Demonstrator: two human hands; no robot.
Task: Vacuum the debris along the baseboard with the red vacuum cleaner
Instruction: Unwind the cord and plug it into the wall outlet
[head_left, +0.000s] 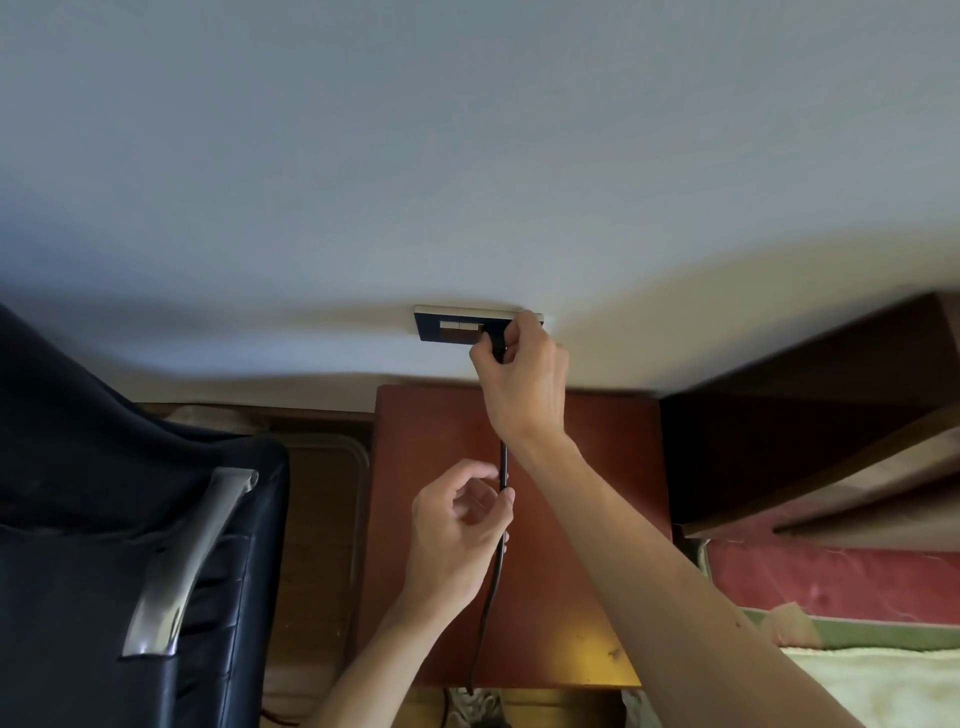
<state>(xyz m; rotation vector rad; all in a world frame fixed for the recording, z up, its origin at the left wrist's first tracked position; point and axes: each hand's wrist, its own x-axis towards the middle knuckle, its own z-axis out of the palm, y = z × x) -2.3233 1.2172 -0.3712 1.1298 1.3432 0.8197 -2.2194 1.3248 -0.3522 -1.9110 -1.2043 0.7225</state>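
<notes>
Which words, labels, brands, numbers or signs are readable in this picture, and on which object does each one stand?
No text can be read. The wall socket plate, the black plug pinched by the right hand, the cord held by the left hand and the wooden table top all show no legible words, numbers or signs.

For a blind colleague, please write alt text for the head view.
The right hand holds a black plug at a wall socket plate, while the left hand pinches its cord above a reddish wooden table. A black chair stands nearby.
</notes>
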